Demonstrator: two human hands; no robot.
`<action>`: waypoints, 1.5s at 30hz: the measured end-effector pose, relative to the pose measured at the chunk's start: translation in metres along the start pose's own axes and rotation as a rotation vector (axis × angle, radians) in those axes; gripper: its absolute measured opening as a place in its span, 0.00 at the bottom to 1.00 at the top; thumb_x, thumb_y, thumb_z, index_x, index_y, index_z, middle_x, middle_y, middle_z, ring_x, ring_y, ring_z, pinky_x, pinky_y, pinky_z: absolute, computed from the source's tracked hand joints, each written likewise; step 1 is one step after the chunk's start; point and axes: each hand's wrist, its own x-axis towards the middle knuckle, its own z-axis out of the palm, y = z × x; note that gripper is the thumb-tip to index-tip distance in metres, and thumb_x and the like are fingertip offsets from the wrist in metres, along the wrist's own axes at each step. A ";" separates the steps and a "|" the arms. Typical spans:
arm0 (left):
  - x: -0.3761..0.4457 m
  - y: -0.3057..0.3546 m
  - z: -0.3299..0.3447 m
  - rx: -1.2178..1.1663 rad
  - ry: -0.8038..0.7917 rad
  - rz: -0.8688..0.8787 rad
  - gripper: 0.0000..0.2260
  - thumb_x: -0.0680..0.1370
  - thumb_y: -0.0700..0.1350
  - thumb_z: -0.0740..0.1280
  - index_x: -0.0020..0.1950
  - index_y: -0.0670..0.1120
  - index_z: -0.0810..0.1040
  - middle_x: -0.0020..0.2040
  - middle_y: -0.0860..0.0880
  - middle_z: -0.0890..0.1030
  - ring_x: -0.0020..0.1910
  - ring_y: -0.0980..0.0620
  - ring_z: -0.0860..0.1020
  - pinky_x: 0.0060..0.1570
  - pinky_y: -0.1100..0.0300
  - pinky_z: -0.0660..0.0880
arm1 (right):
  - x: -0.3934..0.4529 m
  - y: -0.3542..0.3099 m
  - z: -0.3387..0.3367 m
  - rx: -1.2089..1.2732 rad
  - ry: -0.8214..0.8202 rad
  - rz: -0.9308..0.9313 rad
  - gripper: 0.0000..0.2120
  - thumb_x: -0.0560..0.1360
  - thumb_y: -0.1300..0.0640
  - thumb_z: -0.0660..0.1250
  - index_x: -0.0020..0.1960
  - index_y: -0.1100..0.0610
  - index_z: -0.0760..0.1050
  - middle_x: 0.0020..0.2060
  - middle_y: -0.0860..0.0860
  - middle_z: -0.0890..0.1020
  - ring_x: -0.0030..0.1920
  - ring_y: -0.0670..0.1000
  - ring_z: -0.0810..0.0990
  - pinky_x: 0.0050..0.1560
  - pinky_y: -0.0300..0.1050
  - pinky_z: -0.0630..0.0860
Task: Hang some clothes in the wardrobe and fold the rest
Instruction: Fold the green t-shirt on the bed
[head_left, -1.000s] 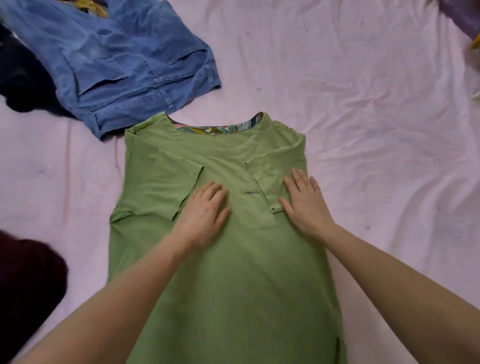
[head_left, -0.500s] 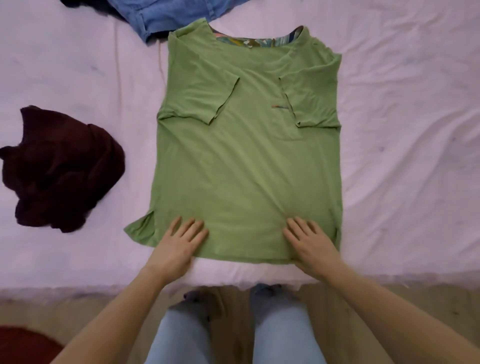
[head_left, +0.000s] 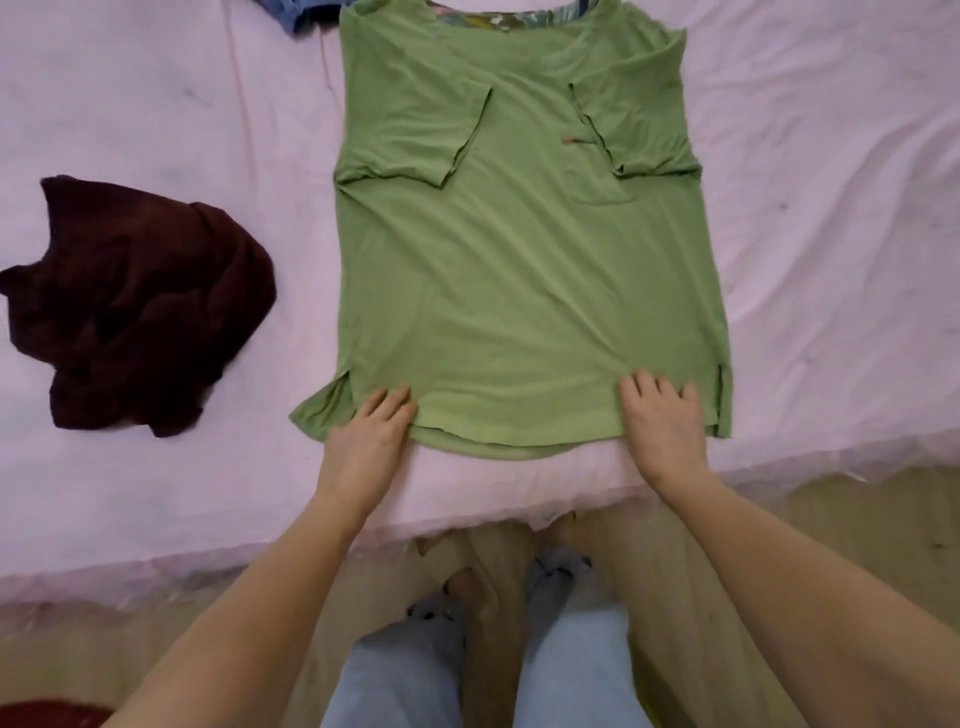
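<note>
A green T-shirt (head_left: 524, 270) lies flat on the pink bedsheet (head_left: 156, 114), both short sleeves folded inward over its chest. My left hand (head_left: 371, 434) rests on the bottom hem near the left corner, fingers lying on the cloth. At the hem's right side my right hand (head_left: 662, 415) presses down with fingers slightly bent onto the fabric. Whether either hand pinches the hem cannot be seen.
A crumpled dark maroon garment (head_left: 135, 306) lies on the sheet to the left. A corner of blue denim (head_left: 293, 13) shows at the top edge. The bed's front edge (head_left: 208, 561) runs below my hands, with wooden floor and my legs (head_left: 483, 670) beneath.
My hands slid from the shirt's chest down to its bottom hem, and my view tipped down toward the bed's edge. Over the last half second they stayed at the hem.
</note>
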 end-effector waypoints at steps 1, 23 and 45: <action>-0.002 0.000 0.000 -0.048 0.007 -0.055 0.15 0.78 0.38 0.60 0.63 0.43 0.79 0.68 0.45 0.74 0.65 0.41 0.75 0.45 0.47 0.80 | -0.002 -0.001 0.001 0.029 0.009 0.040 0.09 0.67 0.63 0.55 0.41 0.60 0.73 0.36 0.58 0.76 0.33 0.59 0.77 0.30 0.47 0.67; -0.023 -0.008 -0.004 0.313 0.040 0.200 0.31 0.67 0.41 0.71 0.70 0.45 0.69 0.65 0.42 0.75 0.61 0.42 0.75 0.52 0.49 0.73 | -0.036 -0.031 0.000 -0.011 -0.151 0.050 0.11 0.67 0.67 0.70 0.48 0.61 0.73 0.45 0.59 0.76 0.43 0.60 0.76 0.24 0.46 0.67; 0.007 0.010 -0.023 0.145 -0.089 -0.137 0.11 0.76 0.35 0.58 0.57 0.43 0.70 0.48 0.44 0.78 0.46 0.40 0.77 0.35 0.53 0.66 | -0.007 0.014 0.008 0.135 0.060 0.047 0.16 0.58 0.69 0.73 0.43 0.62 0.74 0.35 0.59 0.76 0.35 0.60 0.76 0.31 0.49 0.70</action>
